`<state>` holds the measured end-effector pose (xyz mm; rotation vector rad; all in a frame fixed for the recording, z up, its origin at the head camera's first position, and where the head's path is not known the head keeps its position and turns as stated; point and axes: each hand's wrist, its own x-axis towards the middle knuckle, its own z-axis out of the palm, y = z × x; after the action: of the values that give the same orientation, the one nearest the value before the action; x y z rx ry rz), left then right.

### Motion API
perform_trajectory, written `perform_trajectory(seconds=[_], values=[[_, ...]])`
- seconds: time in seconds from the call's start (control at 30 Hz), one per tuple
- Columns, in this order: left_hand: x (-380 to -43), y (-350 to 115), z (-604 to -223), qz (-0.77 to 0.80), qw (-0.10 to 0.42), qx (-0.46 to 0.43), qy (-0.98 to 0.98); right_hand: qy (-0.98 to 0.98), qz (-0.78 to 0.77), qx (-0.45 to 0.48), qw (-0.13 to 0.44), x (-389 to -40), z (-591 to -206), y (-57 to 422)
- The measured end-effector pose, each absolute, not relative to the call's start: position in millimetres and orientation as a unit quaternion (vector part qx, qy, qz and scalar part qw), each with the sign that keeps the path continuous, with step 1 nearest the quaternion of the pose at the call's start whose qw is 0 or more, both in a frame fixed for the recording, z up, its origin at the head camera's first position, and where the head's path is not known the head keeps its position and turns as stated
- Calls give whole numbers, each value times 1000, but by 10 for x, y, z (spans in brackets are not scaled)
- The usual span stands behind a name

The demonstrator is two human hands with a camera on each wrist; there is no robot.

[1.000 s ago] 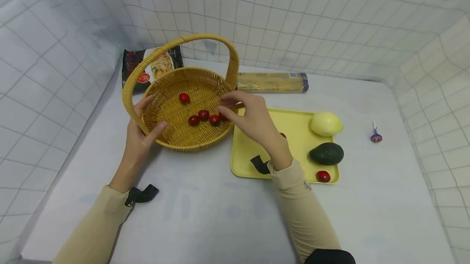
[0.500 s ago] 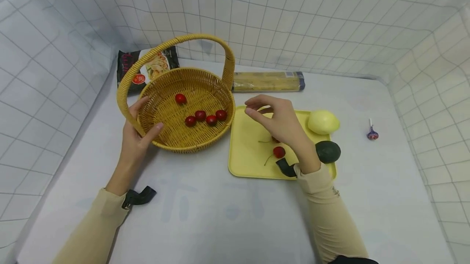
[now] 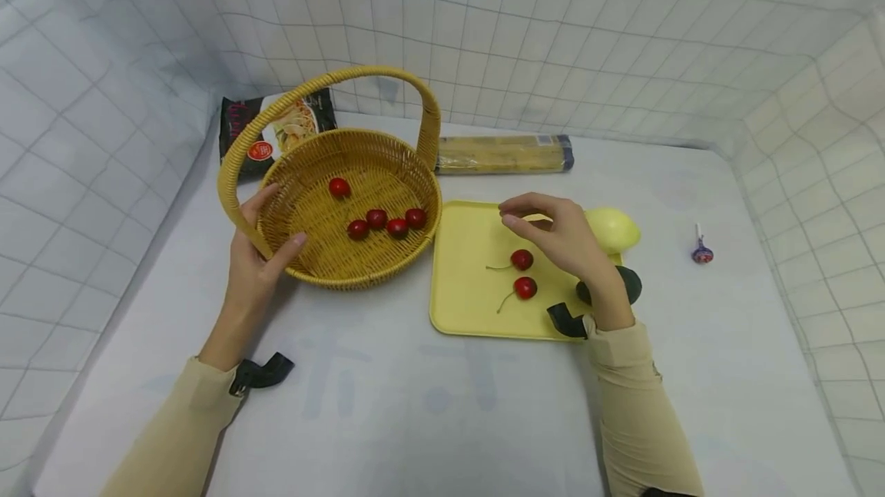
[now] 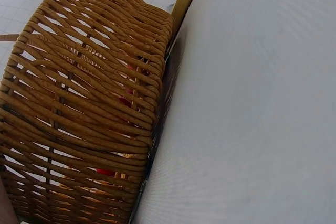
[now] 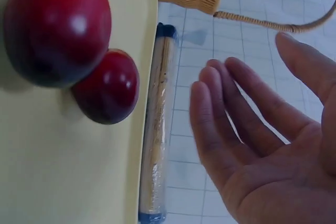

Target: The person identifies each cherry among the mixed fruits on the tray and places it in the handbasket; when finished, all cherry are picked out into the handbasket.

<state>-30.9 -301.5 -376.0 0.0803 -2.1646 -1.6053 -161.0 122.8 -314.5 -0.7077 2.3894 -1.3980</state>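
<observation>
My left hand [image 3: 259, 255] holds the left side of a yellow wicker basket [image 3: 346, 279], its thumb over the rim near the handle's base. Several red cherries [image 3: 376, 219] lie on the basket's floor. In the left wrist view the basket's woven wall [image 4: 79, 103] fills the left half. My right hand [image 3: 560, 236] hovers over a yellow tray [image 3: 459, 313], fingers loosely bent and holding nothing. Two stemmed cherries lie on the tray beside it, an upper cherry [image 3: 522, 260] and a lower cherry [image 3: 525, 287]. The right wrist view shows the bare right palm [image 5: 273, 182].
A yellow lemon [image 3: 614, 230] and a dark green avocado [image 3: 628, 283], partly hidden by the right arm, are at the tray's right side. Behind the basket lies a black food packet [image 3: 242, 117]. A long clear-wrapped pack [image 3: 498, 155] lies behind the tray. A lollipop [image 3: 702, 253] is far right.
My right hand has moved from over the basket's right edge rightward to above the tray, uncovering the two stemmed cherries. My left hand stays at the basket.
</observation>
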Motion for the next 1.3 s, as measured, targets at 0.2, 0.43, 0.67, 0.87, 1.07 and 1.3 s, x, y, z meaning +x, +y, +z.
perform_trajectory(seconds=[0.2, 0.43, 0.67, 0.87, 1.07, 1.3], values=[[-291, -3008, -3741, -582, 212, 39, -784, 828, -458, -255, 201, -1683, -3232, 1323], [-276, -3001, -3755, -580, 209, 41, -787, 817, -420, -292, 267, -1696, -3253, 1431], [-275, -3005, -3754, -576, 207, 39, -790, 840, -366, -292, 276, -1714, -3252, 1498], [-263, -3011, -3770, -575, 209, 42, -790, 848, -345, -294, 277, -1736, -3262, 1498], [-257, -3011, -3776, -582, 215, 33, -784, 862, -329, -286, 259, -1741, -3285, 1488], [-279, -3011, -3750, -581, 220, 20, -784, 870, -326, -288, 233, -1717, -3334, 1429]])
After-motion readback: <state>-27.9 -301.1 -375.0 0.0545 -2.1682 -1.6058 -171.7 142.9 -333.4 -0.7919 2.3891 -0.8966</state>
